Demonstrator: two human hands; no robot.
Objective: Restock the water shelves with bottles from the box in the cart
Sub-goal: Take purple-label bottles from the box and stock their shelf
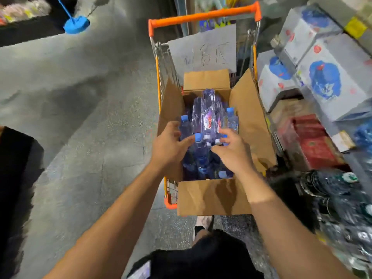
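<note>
An open cardboard box [251,125] sits in an orange-handled shopping cart [203,16]. It holds several clear water bottles [207,111] with blue caps, some lying on top of the upright ones. My left hand [169,146] reaches into the box's left side, fingers spread and touching a bottle near a blue cap [198,136]. My right hand [231,150] is over the bottle necks in the middle, fingers curled around the caps; the exact grip is blurred.
Shelves on the right carry white cartons with blue prints [326,81], red boxes [314,141] and wrapped bottle packs [342,198] lower down. A paper sign [203,51] stands in the cart's far end. A blue mop [76,24] lies on the grey floor at left.
</note>
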